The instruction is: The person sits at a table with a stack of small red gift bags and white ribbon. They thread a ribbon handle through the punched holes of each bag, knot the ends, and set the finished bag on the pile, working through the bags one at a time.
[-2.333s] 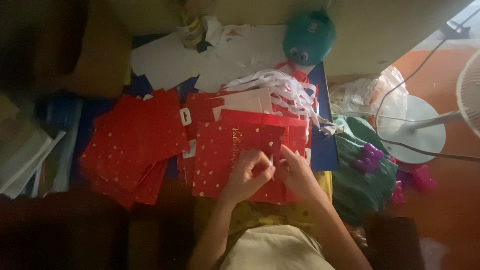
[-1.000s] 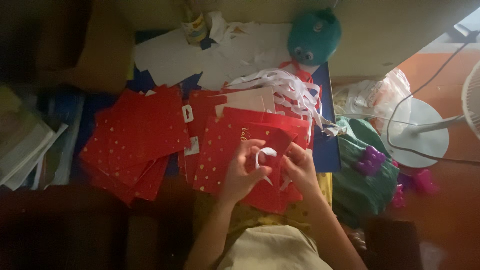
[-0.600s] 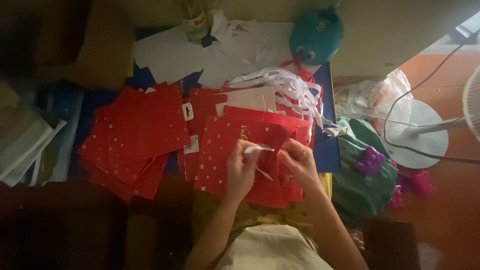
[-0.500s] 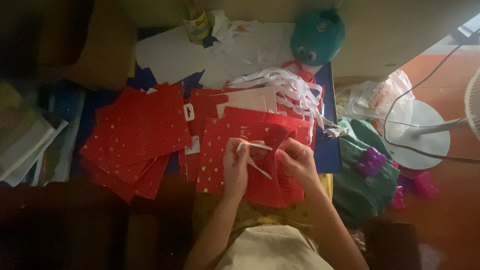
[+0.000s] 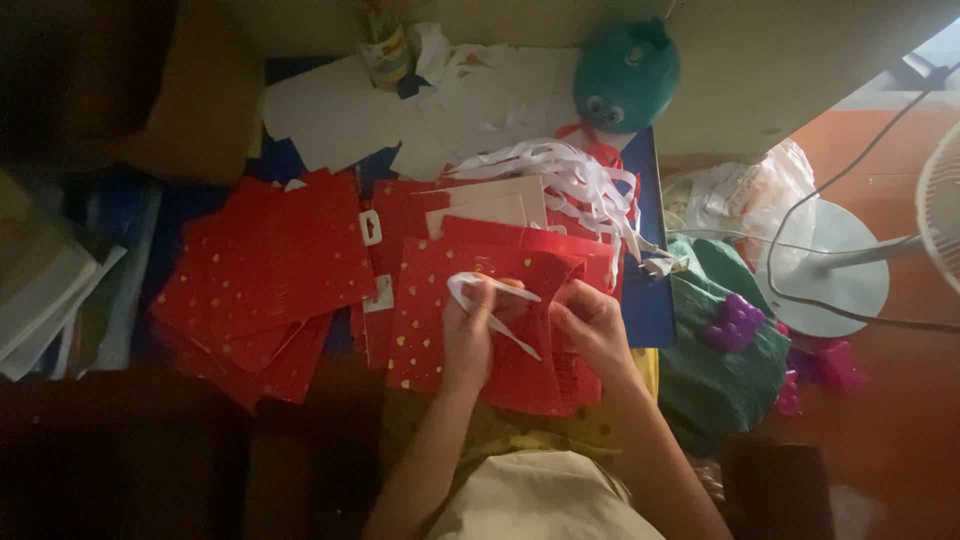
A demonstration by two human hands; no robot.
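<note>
From the head camera, looking straight down, the left hand (image 5: 468, 335) pinches a white ribbon strip (image 5: 490, 300) between thumb and fingers; the strip loops above the knuckles and one end trails down to the right across a red paper bag (image 5: 520, 340). The right hand (image 5: 592, 325) grips the opened upper edge of that same bag, fingers curled into the fold, so both hands are clenched on something rather than lying loose. The bag is red with small gold spots and lies flat on the counter (image 5: 645, 300), directly in front of the person and under both hands, its lower edge reaching toward the person's lap.

To the left of it, a fanned stack of red bags (image 5: 265, 285) of the same pattern spreads across the counter, well apart from the hands. Just beyond the held bag lie more red sheets and a pale card piece (image 5: 490, 205), and above these a tangled heap of white ribbons (image 5: 565, 180). Further back are loose white paper sheets (image 5: 340, 115) and a teal round soft toy (image 5: 625, 75) at the counter's far edge. To the right, off the counter, a green bundle (image 5: 725, 360) with a purple piece on it sits beside the white round base of a fan (image 5: 830, 265) on the orange floor.
</note>
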